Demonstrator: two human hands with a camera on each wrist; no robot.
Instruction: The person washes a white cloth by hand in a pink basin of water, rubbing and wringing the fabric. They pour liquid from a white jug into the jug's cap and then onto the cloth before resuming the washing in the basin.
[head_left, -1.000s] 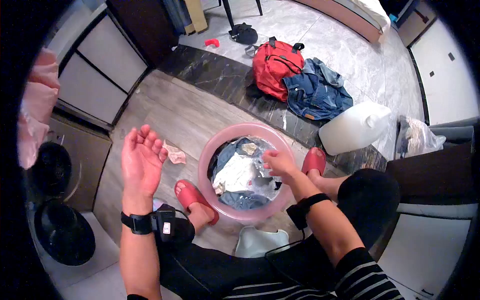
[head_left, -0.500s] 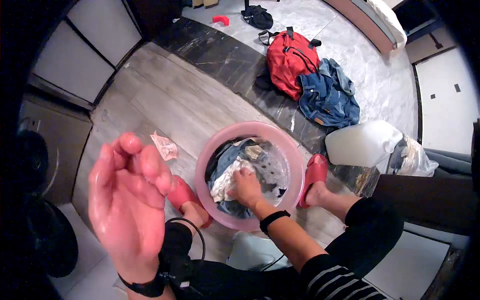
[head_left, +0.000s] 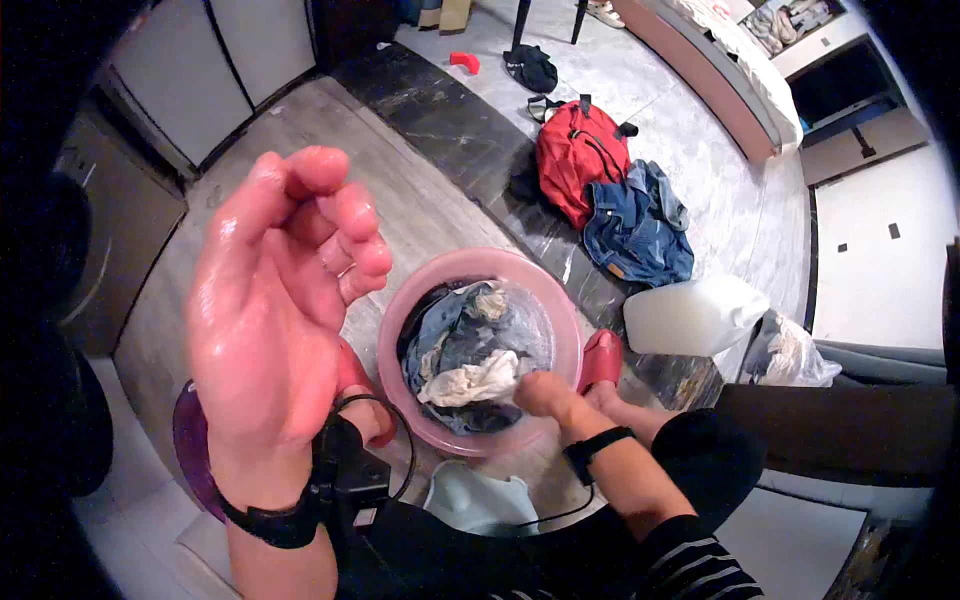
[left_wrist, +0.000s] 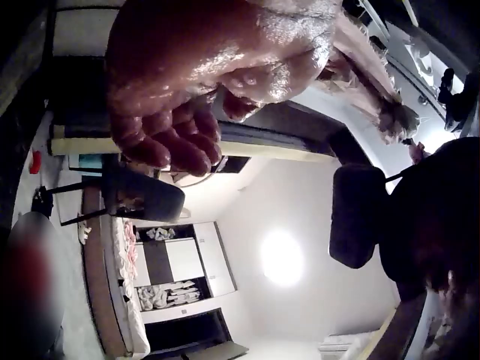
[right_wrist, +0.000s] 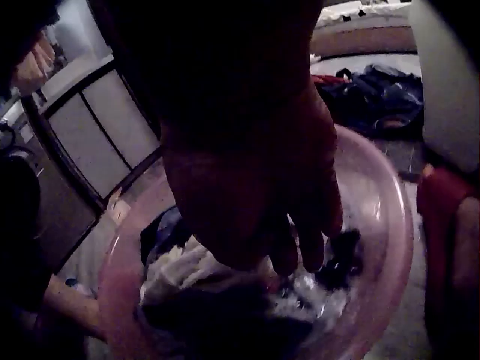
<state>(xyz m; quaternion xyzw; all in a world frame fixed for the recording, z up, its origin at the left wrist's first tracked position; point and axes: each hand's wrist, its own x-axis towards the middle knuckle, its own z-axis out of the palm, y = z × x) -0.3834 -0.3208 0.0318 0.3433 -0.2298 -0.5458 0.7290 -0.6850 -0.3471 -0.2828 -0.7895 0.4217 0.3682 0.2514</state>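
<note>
A pink basin (head_left: 566, 330) stands on the floor between the person's feet, with wet clothes and sudsy water inside. Among them lie a twisted white cloth (head_left: 470, 380) and a dark blue garment (head_left: 435, 325). The right hand (head_left: 545, 395) is over the basin's near right side, beside the end of the white cloth. In the right wrist view its fingers (right_wrist: 311, 251) hang loosely down above the laundry, and its thumb is hidden. Raised at the left, palm toward the head camera, the wet left hand (head_left: 285, 300) holds nothing, its fingers loosely bent.
Beyond the basin lie a red backpack (head_left: 580, 160) and a denim garment (head_left: 640, 225). A white plastic jug (head_left: 690, 315) and a plastic bag (head_left: 790, 350) are at the right. Red slippers (head_left: 600, 360) flank the basin; a pale stool (head_left: 480, 495) is close in front of the person.
The right hand went onto the white cloth, then back to the basin's right side; the cloth now lies bunched lower. The left hand has come up closer to the head camera, fingers more bent.
</note>
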